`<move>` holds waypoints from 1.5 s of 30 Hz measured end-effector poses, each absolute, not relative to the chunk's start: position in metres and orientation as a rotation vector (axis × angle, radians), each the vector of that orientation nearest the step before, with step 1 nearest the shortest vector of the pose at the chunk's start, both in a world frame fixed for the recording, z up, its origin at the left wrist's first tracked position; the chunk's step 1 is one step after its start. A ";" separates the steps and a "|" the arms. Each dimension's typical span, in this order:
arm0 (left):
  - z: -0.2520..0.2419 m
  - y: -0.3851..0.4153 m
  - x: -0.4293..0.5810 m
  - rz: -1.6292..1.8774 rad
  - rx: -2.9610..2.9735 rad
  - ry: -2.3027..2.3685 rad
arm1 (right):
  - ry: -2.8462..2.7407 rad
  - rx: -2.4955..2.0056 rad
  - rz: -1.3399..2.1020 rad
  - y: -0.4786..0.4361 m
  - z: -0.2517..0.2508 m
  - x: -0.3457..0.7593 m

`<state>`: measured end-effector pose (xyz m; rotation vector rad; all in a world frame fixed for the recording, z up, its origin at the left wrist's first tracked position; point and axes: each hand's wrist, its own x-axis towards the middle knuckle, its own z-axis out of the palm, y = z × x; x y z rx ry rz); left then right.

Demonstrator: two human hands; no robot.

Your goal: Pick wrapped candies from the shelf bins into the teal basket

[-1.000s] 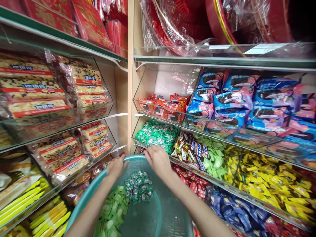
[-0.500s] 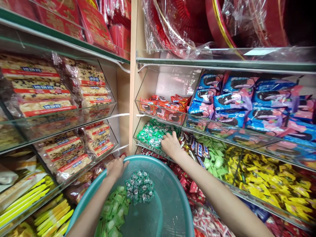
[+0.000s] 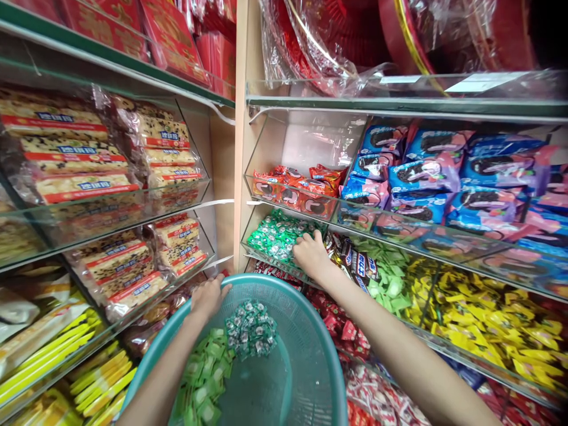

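Observation:
My left hand (image 3: 206, 297) is closed over the far left rim of a large teal plastic basket (image 3: 331, 349). Inside the basket lie a heap of dark green wrapped candies (image 3: 251, 328) and a pile of light green packets (image 3: 207, 376). My right hand (image 3: 310, 254) reaches over the front edge of a shelf bin, at the right side of bright green wrapped candies (image 3: 279, 234). Its fingers curl down toward those candies. The fingertips are largely hidden, so whatever they hold cannot be made out.
Brown-wrapped bars (image 3: 357, 260), light green packets (image 3: 390, 278) and yellow-wrapped candies (image 3: 483, 325) fill bins right of my right hand. A glass shelf front (image 3: 399, 228) runs above it, with blue cookie packs (image 3: 421, 171) behind. Packaged crispy bars (image 3: 84, 154) line the left shelves.
The view has shifted slightly. My right hand stays at the green candies, its fingers in a slightly different pose. My left hand keeps its place on the basket rim.

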<state>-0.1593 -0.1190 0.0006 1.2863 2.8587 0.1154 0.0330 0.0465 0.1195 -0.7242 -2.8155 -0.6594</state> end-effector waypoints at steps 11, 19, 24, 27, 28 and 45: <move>0.002 -0.117 -0.157 0.124 1.272 2.852 | -2.847 -0.159 -0.355 -0.031 0.081 0.036; -0.001 -0.121 -0.160 0.118 1.276 2.860 | -3.040 -0.190 -0.275 -0.020 -0.013 0.024; 0.000 -0.121 -0.158 0.108 1.264 2.856 | -3.039 -0.175 -0.247 -0.019 -0.022 0.022; 0.000 -0.120 -0.157 0.108 1.256 2.849 | -3.034 -0.188 -0.243 -0.020 -0.027 0.020; 0.000 -0.120 -0.158 0.110 1.256 2.848 | -3.032 -0.193 -0.240 -0.020 -0.028 0.019; -0.002 -0.116 -0.159 0.095 1.293 2.851 | -2.645 -0.124 -0.050 -0.012 0.047 0.010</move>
